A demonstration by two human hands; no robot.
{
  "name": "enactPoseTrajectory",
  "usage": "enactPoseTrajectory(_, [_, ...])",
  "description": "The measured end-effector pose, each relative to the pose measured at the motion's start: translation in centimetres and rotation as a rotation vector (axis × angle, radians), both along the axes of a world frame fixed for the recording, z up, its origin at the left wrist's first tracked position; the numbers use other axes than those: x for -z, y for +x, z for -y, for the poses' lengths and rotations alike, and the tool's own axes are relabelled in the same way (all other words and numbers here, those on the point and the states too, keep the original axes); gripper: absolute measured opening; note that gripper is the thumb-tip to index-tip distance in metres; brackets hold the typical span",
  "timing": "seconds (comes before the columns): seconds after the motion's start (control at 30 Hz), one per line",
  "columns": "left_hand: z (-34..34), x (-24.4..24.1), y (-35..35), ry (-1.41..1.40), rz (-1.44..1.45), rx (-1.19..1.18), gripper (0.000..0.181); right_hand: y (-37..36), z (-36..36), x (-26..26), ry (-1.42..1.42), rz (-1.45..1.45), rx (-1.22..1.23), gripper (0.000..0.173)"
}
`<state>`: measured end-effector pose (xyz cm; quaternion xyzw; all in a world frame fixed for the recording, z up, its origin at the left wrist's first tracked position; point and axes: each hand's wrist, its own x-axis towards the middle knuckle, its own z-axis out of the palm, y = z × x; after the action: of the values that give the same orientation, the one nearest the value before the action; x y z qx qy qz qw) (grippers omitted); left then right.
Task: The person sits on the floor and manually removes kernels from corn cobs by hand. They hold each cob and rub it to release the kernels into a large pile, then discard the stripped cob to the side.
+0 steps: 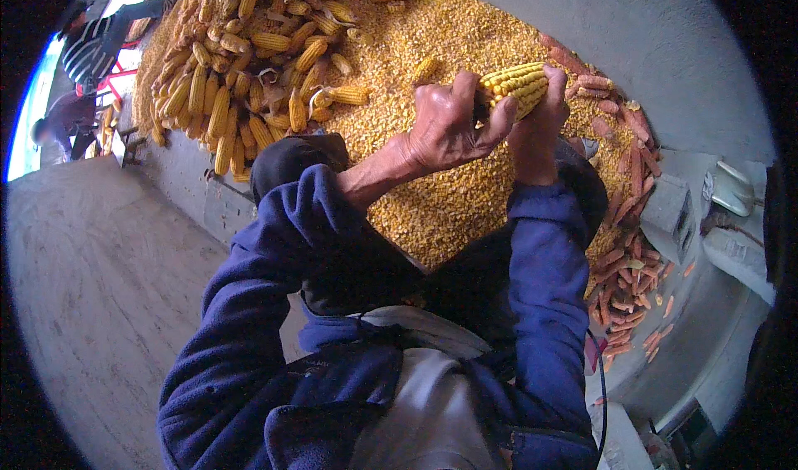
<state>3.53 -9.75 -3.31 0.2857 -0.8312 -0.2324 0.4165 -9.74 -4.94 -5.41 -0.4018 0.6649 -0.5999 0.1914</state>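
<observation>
An ear of yellow corn (522, 88) is held up over the loose kernels (449, 202), most of its rows still covered with kernels. My right hand (541, 130) grips it from the right, thumb along its far end. From the left, my left hand (452, 121) closes on its near end with thumb and curled forefinger. Something dark shows between the left fingers, too obscured to identify. Below both hands, kernels spread between my knees. A short ear of corn (426, 69) lies on them beyond my left hand.
Unshelled corn ears (249, 77) are heaped at the upper left. Bare reddish cobs (623, 302) lie along the right. Beyond these are a concrete block (670, 211) and a metal scoop-like tool (732, 186). A cable (602, 389) hangs by my right side. Other people (93, 49) are at far left.
</observation>
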Motion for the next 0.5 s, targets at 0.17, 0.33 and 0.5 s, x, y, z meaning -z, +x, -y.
enactPoseTrajectory(0.17, [0.1,1.3,0.0,-0.062,0.065,-0.106,0.017,0.4,0.5,0.4,-0.140,-0.432,0.107,0.017])
enactPoseTrajectory(0.33, [0.5,2.0,0.0,-0.185,0.115,-0.091,0.016,0.0,0.6,0.6,-0.095,-0.090,0.090,0.014])
enactPoseTrajectory(0.5, [-0.2,-1.1,0.3,0.592,-0.253,0.156,0.035,-1.0,0.6,1.1,-0.136,-0.129,0.097,0.013])
